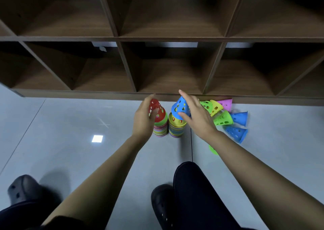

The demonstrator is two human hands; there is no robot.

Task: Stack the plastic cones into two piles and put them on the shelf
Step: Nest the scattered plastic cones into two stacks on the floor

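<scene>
Head view: the left hand [143,117] grips the red cone [157,110] atop the left pile [160,130], the right hand [196,115] grips the blue cone [179,107] atop the right pile [176,130]. Loose cones [226,119] lie at three o'clock; the shelf [166,84] at twelve holds none.

A person's left hand [142,117] gripped a red cone [158,113] atop the left pile [160,129], while the right hand [198,114] held a tilted blue cone [178,107] over the yellow-topped right pile [176,129]. Both piles stood side by side on the grey floor [70,124] before a brown shelf [168,96]. Beside them, on the right, loose cones [223,119] in green, yellow, pink and blue lay on their sides.
</scene>
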